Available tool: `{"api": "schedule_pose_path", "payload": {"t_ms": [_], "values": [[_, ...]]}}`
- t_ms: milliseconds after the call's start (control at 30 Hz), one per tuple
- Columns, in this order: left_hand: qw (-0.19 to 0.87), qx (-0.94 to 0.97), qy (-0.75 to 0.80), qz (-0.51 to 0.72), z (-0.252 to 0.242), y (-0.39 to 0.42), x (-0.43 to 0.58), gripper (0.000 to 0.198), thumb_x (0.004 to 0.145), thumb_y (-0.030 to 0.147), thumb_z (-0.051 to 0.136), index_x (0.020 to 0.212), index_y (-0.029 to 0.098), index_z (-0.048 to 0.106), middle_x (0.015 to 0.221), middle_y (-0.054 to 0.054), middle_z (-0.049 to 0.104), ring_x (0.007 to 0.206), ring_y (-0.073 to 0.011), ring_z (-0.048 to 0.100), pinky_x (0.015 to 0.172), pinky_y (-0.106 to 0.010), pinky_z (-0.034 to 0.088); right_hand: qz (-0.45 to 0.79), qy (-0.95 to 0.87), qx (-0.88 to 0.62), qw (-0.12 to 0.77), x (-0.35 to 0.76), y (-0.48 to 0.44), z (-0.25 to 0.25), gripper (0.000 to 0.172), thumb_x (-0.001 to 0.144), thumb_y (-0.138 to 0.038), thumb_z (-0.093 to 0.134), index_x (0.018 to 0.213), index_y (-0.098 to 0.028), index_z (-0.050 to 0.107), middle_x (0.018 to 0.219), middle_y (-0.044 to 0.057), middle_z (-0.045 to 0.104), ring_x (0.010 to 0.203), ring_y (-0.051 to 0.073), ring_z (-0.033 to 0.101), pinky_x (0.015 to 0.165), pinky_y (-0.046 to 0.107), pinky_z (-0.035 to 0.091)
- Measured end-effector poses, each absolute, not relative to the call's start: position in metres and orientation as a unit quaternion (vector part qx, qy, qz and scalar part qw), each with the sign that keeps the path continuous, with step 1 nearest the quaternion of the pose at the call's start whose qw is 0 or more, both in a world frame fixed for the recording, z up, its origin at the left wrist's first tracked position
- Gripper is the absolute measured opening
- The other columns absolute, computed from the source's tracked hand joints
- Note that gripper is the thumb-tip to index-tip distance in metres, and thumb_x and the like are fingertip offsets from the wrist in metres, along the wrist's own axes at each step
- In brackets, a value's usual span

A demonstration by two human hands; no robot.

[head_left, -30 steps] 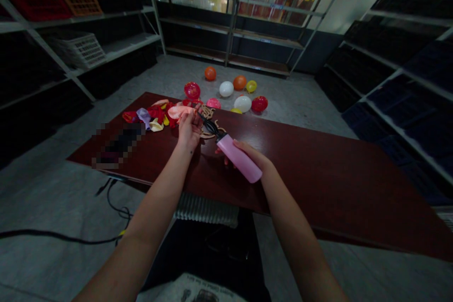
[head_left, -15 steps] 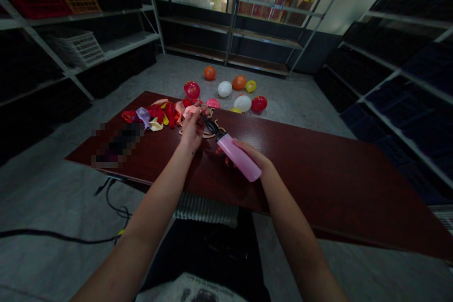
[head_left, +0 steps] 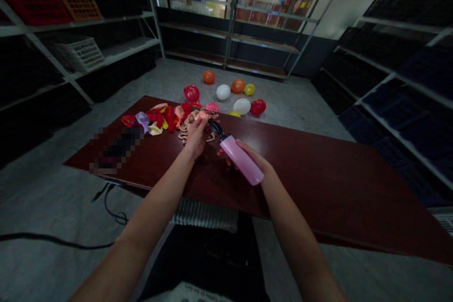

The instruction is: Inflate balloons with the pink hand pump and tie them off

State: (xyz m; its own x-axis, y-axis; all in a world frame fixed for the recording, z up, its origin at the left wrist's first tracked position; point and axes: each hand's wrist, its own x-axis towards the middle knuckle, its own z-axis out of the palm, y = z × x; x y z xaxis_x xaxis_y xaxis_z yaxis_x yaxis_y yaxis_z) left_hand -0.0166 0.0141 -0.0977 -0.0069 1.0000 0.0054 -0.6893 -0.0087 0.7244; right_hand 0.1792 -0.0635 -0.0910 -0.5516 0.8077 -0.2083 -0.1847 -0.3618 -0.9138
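A pink hand balloon pump [head_left: 243, 161] lies tilted in my right hand [head_left: 257, 159], whose fingers wrap around its cylinder. Its black nozzle [head_left: 215, 127] points up and left, close to the fingertips of my left hand [head_left: 197, 138]. Between those left fingers is a small peach balloon [head_left: 202, 115], limp and partly covered by the hand. Whether the balloon's neck touches the nozzle cannot be made out. Just behind and beside my left hand, tan limp balloons [head_left: 184, 127] lie in a tangle. Farther left is a heap of uninflated red balloons [head_left: 170, 117] mixed with other colours.
The dark red-brown table [head_left: 311, 170] stretches in front of me. A blurred-out dark object [head_left: 118, 148] lies at its left end. Inflated balloons, including a white balloon [head_left: 223, 92], rest on the floor beyond. Shelving [head_left: 230, 33] surrounds the area; a cable [head_left: 60, 239] crosses the floor.
My left hand has shifted slightly right and down with the peach balloon, uncovering more of the tan balloons. The pump in my right hand has moved a little right, and its nozzle looks less blurred.
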Motion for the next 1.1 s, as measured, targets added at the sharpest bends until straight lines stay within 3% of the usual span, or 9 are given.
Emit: {"api": "schedule_pose_path", "payload": {"t_ms": [267,400,533,633,733,867,967,1100], "values": [[0.694,0.336,0.275,0.574,-0.099,0.007,-0.02,0.025,0.087,0.035,0.077,0.103,0.016,0.077,0.107,-0.009,0.078,0.09,-0.0189,0.072,0.072,-0.025,0.054,0.762,-0.442,-0.328,0.342,0.182,-0.063,-0.091,0.052,0.098,-0.056,0.053,0.122,-0.013,0.067,0.117,0.015,0.075,0.068,0.013,0.069,0.048,0.02,0.057],[0.734,0.299,0.257,0.553,-0.094,0.009,-0.024,0.032,0.099,0.043,0.06,0.106,0.016,0.076,0.11,-0.011,0.078,0.104,-0.0228,0.071,0.08,-0.03,0.054,0.764,-0.443,-0.332,0.331,0.18,-0.063,-0.091,0.052,0.1,-0.054,0.051,0.122,-0.011,0.068,0.117,0.015,0.075,0.068,0.014,0.07,0.048,0.02,0.057],[0.758,0.261,0.241,0.547,-0.092,0.01,-0.024,0.042,0.104,0.048,0.048,0.11,0.016,0.074,0.111,-0.011,0.077,0.106,-0.0242,0.071,0.083,-0.032,0.054,0.777,-0.446,-0.326,0.302,0.178,-0.061,-0.095,0.053,0.101,-0.054,0.048,0.124,-0.011,0.066,0.118,0.016,0.075,0.067,0.014,0.071,0.05,0.021,0.058],[0.781,0.234,0.223,0.535,-0.091,0.007,-0.021,0.031,0.105,0.035,0.049,0.106,0.015,0.073,0.098,-0.009,0.076,0.095,-0.0216,0.072,0.079,-0.031,0.054,0.788,-0.433,-0.331,0.287,0.176,-0.062,-0.097,0.053,0.103,-0.056,0.044,0.125,-0.012,0.064,0.116,0.016,0.075,0.063,0.014,0.071,0.053,0.024,0.059],[0.8,0.185,0.2,0.535,-0.086,0.002,-0.02,0.025,0.103,0.026,0.051,0.094,0.014,0.071,0.072,-0.004,0.066,0.074,-0.0172,0.068,0.074,-0.03,0.055,0.794,-0.418,-0.35,0.27,0.173,-0.063,-0.098,0.054,0.102,-0.058,0.044,0.121,-0.011,0.064,0.096,0.013,0.077,0.061,0.014,0.07,0.056,0.025,0.06],[0.805,0.153,0.152,0.553,-0.073,-0.005,-0.024,0.037,0.103,0.045,0.053,0.085,0.015,0.068,0.052,0.004,0.039,0.049,-0.0118,0.047,0.058,-0.026,0.05,0.762,-0.461,-0.359,0.279,0.172,-0.067,-0.097,0.053,0.091,-0.062,0.063,0.112,-0.013,0.063,0.079,0.005,0.072,0.058,0.014,0.067,0.052,0.024,0.057],[0.799,0.146,0.175,0.557,-0.066,-0.004,-0.027,0.05,0.098,0.059,0.056,0.073,0.017,0.061,0.047,0.007,0.027,0.042,-0.0098,0.036,0.047,-0.023,0.04,0.719,-0.514,-0.395,0.251,0.171,-0.07,-0.094,0.059,0.076,-0.046,0.082,0.124,-0.02,0.057,0.081,0.0,0.07,0.059,0.014,0.066,0.051,0.025,0.056],[0.768,0.117,0.238,0.583,-0.055,0.007,-0.026,0.057,0.098,0.056,0.058,0.058,0.019,0.042,0.043,0.008,0.022,0.036,-0.0077,0.026,0.039,-0.022,0.03,0.637,-0.581,-0.446,0.241,0.167,-0.072,-0.088,0.066,0.078,-0.035,0.079,0.137,-0.024,0.052,0.088,0.0,0.07,0.06,0.012,0.063,0.052,0.025,0.054]]}}
